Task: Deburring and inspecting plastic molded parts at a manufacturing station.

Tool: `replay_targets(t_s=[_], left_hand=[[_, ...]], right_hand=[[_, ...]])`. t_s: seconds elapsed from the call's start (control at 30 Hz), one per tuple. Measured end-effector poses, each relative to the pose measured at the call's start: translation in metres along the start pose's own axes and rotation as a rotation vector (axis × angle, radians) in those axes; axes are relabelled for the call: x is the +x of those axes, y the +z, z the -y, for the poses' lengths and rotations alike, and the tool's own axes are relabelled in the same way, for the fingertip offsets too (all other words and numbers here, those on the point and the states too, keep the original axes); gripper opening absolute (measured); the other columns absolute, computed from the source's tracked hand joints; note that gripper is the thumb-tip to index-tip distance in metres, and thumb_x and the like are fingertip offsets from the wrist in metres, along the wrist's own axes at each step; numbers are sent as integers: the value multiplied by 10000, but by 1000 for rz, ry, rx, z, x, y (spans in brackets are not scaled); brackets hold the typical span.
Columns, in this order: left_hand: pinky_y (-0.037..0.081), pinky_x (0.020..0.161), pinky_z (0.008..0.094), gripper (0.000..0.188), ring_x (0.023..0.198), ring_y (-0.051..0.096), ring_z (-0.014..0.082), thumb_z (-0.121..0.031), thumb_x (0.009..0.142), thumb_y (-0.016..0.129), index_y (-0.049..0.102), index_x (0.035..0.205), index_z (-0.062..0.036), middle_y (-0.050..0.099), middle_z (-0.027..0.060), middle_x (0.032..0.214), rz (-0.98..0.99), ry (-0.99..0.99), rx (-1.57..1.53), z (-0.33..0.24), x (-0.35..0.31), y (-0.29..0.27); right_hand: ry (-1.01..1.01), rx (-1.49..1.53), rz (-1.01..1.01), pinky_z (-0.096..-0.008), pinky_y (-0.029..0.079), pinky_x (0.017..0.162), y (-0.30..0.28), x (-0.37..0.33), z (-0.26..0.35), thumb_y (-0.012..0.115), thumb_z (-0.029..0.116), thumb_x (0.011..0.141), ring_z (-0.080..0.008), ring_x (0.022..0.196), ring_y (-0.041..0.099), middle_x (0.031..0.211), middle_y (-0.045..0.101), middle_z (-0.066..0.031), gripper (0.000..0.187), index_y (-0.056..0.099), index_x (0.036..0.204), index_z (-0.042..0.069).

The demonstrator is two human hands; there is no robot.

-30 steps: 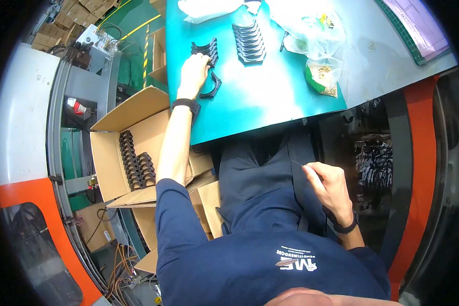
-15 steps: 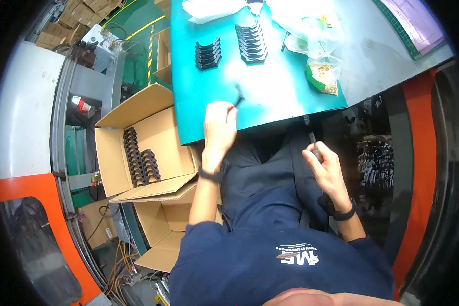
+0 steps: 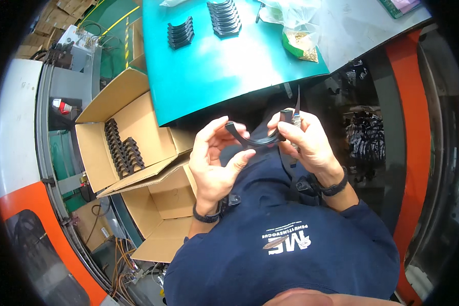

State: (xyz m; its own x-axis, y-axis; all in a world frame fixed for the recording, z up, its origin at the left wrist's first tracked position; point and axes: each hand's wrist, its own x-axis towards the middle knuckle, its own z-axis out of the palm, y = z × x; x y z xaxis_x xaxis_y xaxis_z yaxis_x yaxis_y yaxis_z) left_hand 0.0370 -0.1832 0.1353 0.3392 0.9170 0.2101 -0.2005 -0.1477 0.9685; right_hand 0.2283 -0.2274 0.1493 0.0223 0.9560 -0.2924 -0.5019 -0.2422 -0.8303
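A curved black plastic part [image 3: 260, 142], shaped like a shallow arc with raised ends, is between my hands above my lap. My left hand [image 3: 211, 166] is loosely curled about its left end, thumb below and fingertips behind. The thumb and fingers of my right hand [image 3: 311, 143] pinch its right end. That same hand also holds a slim knife [image 3: 297, 104], its thin pointed blade sticking up past the fingers; most of the handle is hidden. On the green table mat [image 3: 214, 76] lie a short row of similar black parts [image 3: 181, 33] and a longer row [image 3: 224, 19].
An open cardboard box [image 3: 94, 158] at the left holds nested black parts [image 3: 120, 150]; a second open box [image 3: 158, 224] stands below it. A clear bag of small brass-coloured pieces [image 3: 302, 46] lies near the mat's right edge. An orange-framed machine [image 3: 400, 127] stands to the right.
My left hand has drawn back from over the mat with the black part. My right hand, with the knife, has moved in and taken the part's right end. The view has shifted downward.
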Motion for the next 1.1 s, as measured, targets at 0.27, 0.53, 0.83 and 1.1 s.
replay_targets(t_s=[0.27, 0.53, 0.83, 1.1], left_hand=[[516, 858, 319, 637, 935, 628, 203, -11, 719, 798, 457, 1255, 32, 620, 169, 1045, -62, -4, -87, -3, -5, 3], [507, 830, 298, 647, 924, 627, 207, -55, 734, 799, 448, 1270, 31, 617, 165, 1021, -95, -1, -23, -3, -8, 4], [509, 839, 303, 540, 999, 627, 239, 25, 809, 693, 454, 1292, 56, 602, 252, 1174, -107, 27, -21, 1, -12, 7], [490, 889, 296, 231, 1020, 632, 208, -25, 898, 616, 571, 1110, 54, 666, 195, 1077, -190, -71, -41, 0, -6, 9]], right_hand=[[-168, 83, 158, -231, 502, 630, -10, -5, -6, 457, 350, 1001, -50, 495, 506, 771, 625, -41, 475, 567, 1187, -73], [-106, 46, 121, -224, 484, 637, -8, -7, -3, 500, 270, 991, -36, 495, 492, 735, 624, -32, 378, 591, 1157, -57], [-238, -284, -4, -165, 351, 552, -3, -10, -9, 738, -5, 783, 4, 618, 416, 746, 510, 64, 354, 658, 1124, 50], [-150, -63, 197, -149, 333, 508, -3, -13, -11, 717, 293, 846, -6, 561, 405, 966, 659, -58, 452, 614, 1190, 18]])
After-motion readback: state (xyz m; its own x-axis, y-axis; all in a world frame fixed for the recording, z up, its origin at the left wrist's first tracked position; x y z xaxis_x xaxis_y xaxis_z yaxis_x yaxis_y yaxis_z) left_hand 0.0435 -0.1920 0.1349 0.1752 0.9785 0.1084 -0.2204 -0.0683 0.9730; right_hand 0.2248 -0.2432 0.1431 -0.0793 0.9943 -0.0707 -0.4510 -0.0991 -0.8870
